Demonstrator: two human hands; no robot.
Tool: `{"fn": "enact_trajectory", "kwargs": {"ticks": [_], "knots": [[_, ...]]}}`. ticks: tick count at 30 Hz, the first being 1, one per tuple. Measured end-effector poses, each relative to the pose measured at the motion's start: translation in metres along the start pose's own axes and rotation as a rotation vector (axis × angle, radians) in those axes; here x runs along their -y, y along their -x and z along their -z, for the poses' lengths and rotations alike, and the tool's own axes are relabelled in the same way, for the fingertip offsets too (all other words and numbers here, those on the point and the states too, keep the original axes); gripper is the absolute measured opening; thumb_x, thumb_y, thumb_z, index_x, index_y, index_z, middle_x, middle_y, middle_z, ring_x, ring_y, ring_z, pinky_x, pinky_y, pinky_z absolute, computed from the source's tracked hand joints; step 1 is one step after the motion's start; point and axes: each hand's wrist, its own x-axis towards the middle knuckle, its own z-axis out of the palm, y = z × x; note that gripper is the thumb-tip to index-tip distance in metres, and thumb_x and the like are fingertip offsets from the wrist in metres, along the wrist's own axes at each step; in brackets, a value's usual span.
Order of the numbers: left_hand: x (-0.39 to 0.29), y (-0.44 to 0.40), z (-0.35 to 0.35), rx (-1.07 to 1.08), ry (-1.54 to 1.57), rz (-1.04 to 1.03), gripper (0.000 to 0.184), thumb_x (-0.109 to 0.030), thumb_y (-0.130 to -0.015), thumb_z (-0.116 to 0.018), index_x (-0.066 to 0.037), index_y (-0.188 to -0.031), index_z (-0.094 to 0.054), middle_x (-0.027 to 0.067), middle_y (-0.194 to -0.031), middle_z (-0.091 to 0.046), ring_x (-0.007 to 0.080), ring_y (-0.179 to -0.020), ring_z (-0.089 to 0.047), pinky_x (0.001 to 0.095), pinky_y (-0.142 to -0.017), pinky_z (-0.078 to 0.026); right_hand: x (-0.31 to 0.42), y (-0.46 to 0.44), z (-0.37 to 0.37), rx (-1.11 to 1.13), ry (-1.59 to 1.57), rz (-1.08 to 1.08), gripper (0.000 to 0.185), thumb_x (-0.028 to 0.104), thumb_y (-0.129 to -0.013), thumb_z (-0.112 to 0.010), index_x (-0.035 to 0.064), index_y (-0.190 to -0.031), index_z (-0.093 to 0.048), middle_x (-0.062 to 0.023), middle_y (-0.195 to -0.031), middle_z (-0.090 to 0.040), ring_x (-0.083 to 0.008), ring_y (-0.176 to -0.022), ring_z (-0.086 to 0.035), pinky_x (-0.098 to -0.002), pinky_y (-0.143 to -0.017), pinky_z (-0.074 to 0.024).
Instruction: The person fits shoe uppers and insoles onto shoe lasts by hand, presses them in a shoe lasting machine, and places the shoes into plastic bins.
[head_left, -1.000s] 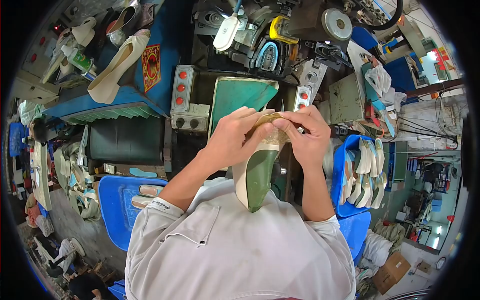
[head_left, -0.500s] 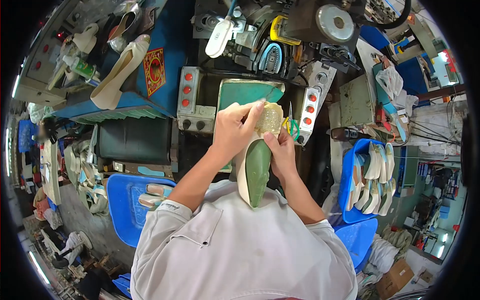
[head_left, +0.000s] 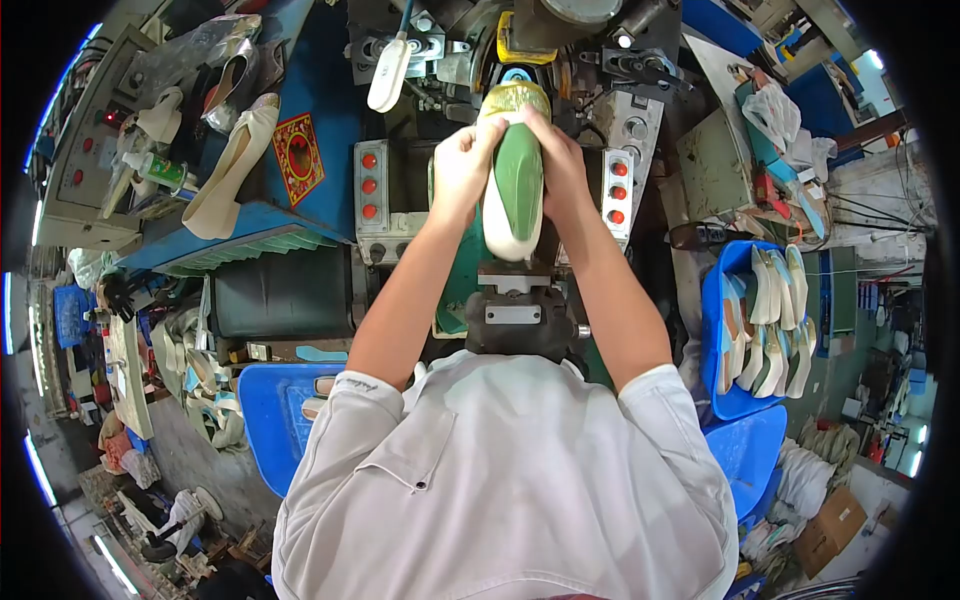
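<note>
A pale shoe upper [head_left: 503,225] is stretched over a green shoe last [head_left: 517,175], its gold glittery toe [head_left: 515,98] pointing away from me. My left hand [head_left: 463,168] is closed around the left side of the upper just behind the toe. On the opposite side my right hand [head_left: 558,165] grips it likewise, thumb near the gold part. The toe is right at the jaws of a machine [head_left: 525,38] with a yellow part; whether it touches them I cannot tell. Below the heel stands a dark metal machine block [head_left: 512,313].
Control boxes with red buttons [head_left: 369,187] [head_left: 618,192] flank my hands. A white hanging switch [head_left: 389,75] dangles at upper left. Blue tubs [head_left: 712,395] [head_left: 268,420] stand on both sides, the right one holding several shoes. A finished-looking pale shoe [head_left: 240,165] lies on the blue machine.
Both hands have carried the upper and last forward from my chest to the machine jaws. The heel end now covers the upper's back, and the metal block below is exposed.
</note>
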Motion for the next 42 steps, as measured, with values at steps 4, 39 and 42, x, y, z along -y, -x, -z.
{"fn": "enact_trajectory", "kwargs": {"ticks": [4,39,42], "knots": [[0.000,-0.026,-0.006,-0.055,0.069,0.018,0.039,-0.036,-0.102,-0.080,0.003,-0.102,-0.075,0.0022,-0.086,-0.073,0.0064,-0.070,-0.062,0.0266,-0.065,-0.052,0.007,-0.029,-0.005,0.016,-0.025,-0.017,0.052,0.034,-0.093,-0.088,-0.0068,-0.120,-0.071,-0.0093,-0.106,-0.074,-0.0155,-0.086,-0.072,-0.0311,-0.077,-0.0585],[-0.004,-0.056,-0.013,-0.069,0.115,0.032,0.036,-0.033,-0.100,-0.081,0.002,-0.098,-0.073,0.0045,-0.086,-0.074,0.0090,-0.069,-0.064,0.0259,-0.064,-0.053,0.014,-0.062,-0.003,-0.021,-0.043,-0.040,0.055,0.029,-0.091,-0.090,-0.0110,-0.122,-0.070,-0.0132,-0.108,-0.075,-0.0188,-0.088,-0.074,-0.0341,-0.078,-0.0615],[-0.008,-0.055,-0.014,-0.062,0.129,0.043,0.036,-0.034,-0.099,-0.081,0.001,-0.097,-0.073,0.0037,-0.085,-0.073,0.0087,-0.068,-0.064,0.0262,-0.063,-0.053,0.016,-0.064,-0.001,-0.003,-0.031,-0.043,0.057,0.030,-0.089,-0.092,-0.0121,-0.121,-0.070,-0.0143,-0.108,-0.075,-0.0199,-0.087,-0.074,-0.0351,-0.078,-0.0623]]}}
